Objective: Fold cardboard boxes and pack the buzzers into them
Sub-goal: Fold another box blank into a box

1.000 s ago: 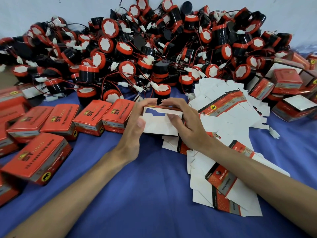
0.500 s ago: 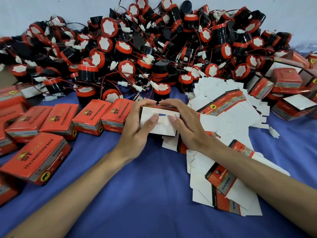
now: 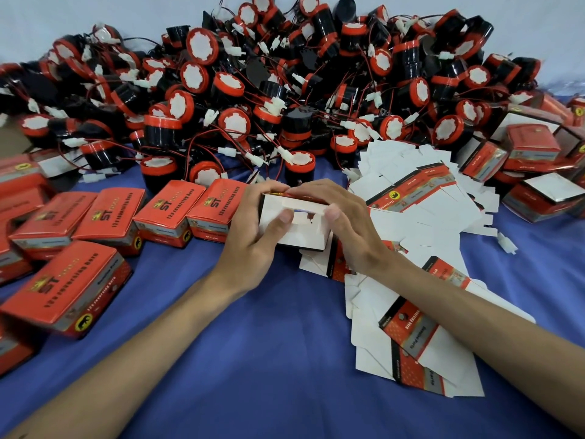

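A small cardboard box [image 3: 296, 231], white inside and red outside, sits between both hands at the middle of the blue cloth. My left hand [image 3: 253, 239] grips its left side with the thumb pressed on the white end flaps. My right hand [image 3: 345, 226] grips the right side, its thumb also on the flaps. A large heap of black and red buzzers [image 3: 285, 90] with red wires and white plugs fills the back. Flat unfolded box blanks [image 3: 421, 223] lie to the right, under my right forearm.
Several closed red boxes [image 3: 107, 217] stand in rows at the left. More folded boxes [image 3: 531, 160], some open, are stacked at the far right. A loose white plug [image 3: 506, 243] lies on the blue cloth [image 3: 253, 359] right of the blanks.
The end flaps have been folded in over the box opening, and both thumbs have moved onto them. The box has turned slightly toward me.
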